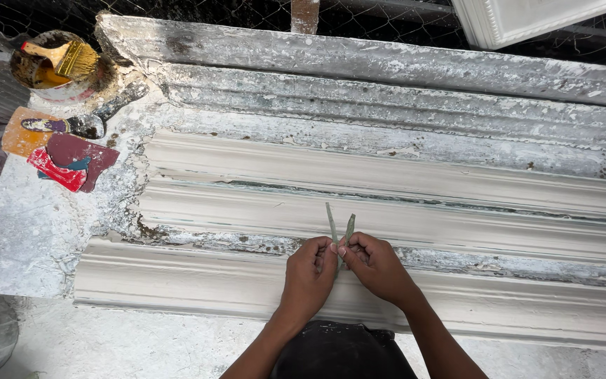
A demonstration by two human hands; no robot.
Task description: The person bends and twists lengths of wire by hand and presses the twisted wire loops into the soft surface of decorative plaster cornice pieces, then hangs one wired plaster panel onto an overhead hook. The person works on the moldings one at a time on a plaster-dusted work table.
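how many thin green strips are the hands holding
2. One strip rises from the left hand, leaning slightly left; the other strip rises from the right hand. Their lower ends are hidden by the hands.

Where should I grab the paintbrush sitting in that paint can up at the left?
Take the paintbrush by its wooden handle, coming from the upper left. The handle pokes out over the rim of the can, while the yellow bristles lie over the paint.

Soft, even daylight is falling across the long white plaster moulding [387, 203], casting only faint shadows in its grooves. Everything around the moulding is staying sharp; no glare or blur is showing.
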